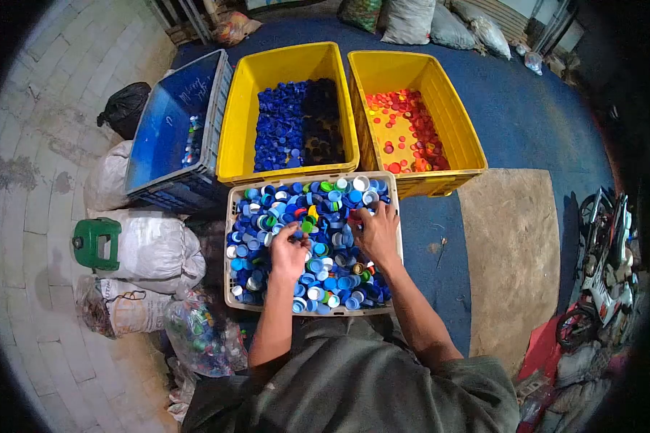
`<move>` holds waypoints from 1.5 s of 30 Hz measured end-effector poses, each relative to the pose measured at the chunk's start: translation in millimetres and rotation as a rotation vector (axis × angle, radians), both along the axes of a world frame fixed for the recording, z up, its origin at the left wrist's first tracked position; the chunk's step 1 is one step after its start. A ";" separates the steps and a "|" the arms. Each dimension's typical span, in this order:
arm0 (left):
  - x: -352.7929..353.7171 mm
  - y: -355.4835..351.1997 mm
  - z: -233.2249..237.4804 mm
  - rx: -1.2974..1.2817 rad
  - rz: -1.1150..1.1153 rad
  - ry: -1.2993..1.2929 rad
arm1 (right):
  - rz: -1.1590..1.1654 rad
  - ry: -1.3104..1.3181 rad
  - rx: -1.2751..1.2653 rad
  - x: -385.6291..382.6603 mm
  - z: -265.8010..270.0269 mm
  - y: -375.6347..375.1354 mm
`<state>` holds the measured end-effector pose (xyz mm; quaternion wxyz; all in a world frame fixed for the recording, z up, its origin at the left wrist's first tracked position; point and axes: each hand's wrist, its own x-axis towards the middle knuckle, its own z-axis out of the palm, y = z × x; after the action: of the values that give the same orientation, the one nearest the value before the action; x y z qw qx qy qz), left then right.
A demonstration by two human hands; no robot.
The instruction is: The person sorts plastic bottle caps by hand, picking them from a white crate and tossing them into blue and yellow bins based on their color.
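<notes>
A shallow pale tray (232, 292) full of mixed bottle caps lies in front of me, mostly blue, with white, green, red and yellow ones among them. Over its middle left is my left hand (289, 252), palm partly up and fingers curled round a dark blue cap (297, 234). My right hand (377, 232) reaches down into the caps at the tray's right side, its fingers bent beside a red cap (352, 214). Whether those fingertips grip anything is too small to tell.
Behind the tray stand a blue bin (159, 137), a yellow bin (238, 108) with blue and black caps, and another yellow bin (455, 108) with red caps. Sacks (159, 249) and a green plastic piece (97, 244) lie left; a motorbike (599, 281) is at right.
</notes>
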<state>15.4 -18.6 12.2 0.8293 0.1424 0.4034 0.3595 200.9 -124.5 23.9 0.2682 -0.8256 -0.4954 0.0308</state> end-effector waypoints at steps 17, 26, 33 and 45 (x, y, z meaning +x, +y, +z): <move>-15.9 -19.0 15.9 0.145 -0.072 0.232 | -0.038 -0.038 -0.123 -2.9 -38.1 24.9; 22.3 14.2 -12.8 1.111 -0.277 1.086 | -0.127 0.181 0.151 -12.0 -10.7 -24.2; 58.2 31.3 -15.1 1.224 -0.552 1.433 | -0.139 0.530 0.239 -31.5 -3.4 -69.9; 55.5 41.2 -30.1 1.153 -0.516 1.301 | -0.102 1.838 0.503 -25.6 -4.0 -85.3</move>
<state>71.0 22.6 -17.9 0.2925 0.7965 0.5052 0.1572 175.3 -209.8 19.8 0.7233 -0.4170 -0.0462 0.5484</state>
